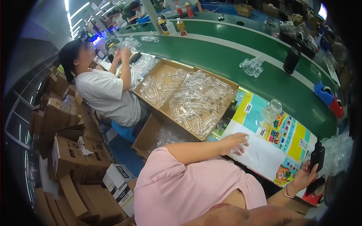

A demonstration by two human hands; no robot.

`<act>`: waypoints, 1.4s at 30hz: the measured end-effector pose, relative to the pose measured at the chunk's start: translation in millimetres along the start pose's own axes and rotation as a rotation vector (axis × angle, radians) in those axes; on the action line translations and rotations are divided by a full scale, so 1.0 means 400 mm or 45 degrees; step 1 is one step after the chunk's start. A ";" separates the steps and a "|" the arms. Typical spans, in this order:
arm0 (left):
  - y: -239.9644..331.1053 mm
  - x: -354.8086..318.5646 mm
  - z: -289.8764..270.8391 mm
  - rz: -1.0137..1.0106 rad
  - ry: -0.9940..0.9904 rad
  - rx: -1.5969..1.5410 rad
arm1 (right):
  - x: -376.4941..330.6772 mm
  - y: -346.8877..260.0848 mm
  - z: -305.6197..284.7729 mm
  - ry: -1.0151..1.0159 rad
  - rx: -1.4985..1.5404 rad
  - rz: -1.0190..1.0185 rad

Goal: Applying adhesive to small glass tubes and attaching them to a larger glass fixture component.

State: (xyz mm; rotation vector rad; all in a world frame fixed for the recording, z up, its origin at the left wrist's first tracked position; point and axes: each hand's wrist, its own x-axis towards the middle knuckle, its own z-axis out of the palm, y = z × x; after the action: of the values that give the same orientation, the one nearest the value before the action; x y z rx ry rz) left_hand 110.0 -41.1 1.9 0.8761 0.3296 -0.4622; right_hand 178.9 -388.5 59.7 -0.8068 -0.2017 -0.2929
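My left hand [234,144] is closed around a small clear plastic part, held just over the white area of a colourful printed sheet [249,140]. Much of that part is hidden by my fingers. Over at the right end of the sheet, my right hand [302,177] grips a black handheld tool [318,156] with a narrow tip pointing up. A clear round plastic piece [272,111] rests on the far part of the sheet, apart from both hands.
Cardboard trays [203,102] full of clear tubular parts stand left of the sheet. A green conveyor [222,62] runs behind, bearing a clear assembly [252,66] and a black bottle [292,59]. Clear bagged pieces [337,152] lie far right. A co-worker [107,88] sits at left.
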 end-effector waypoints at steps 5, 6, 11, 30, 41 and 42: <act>-0.008 0.004 -0.061 0.165 -0.044 0.550 | 0.029 0.045 0.007 0.131 0.254 0.002; 0.004 0.000 -0.061 0.251 -0.088 0.708 | 0.033 0.044 0.012 0.089 0.341 0.028; 0.095 -0.049 0.003 0.545 -0.069 0.571 | 0.053 0.048 0.020 0.175 0.565 0.220; 0.188 -0.053 0.172 1.007 -0.170 0.422 | 0.065 0.094 0.329 0.379 0.182 0.077; 0.113 -0.066 0.173 1.351 -0.170 0.570 | -0.061 0.074 0.413 -0.344 -0.606 -0.424; 0.113 -0.065 0.170 1.373 -0.169 0.535 | -0.061 0.066 0.401 -0.414 -0.615 -0.445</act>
State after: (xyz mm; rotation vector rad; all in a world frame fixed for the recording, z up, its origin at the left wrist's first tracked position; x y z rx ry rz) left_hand 117.0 -63.7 84.4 1.2780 -0.3910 0.4343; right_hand 154.2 -249.0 143.0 -1.3002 -0.5960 -0.5512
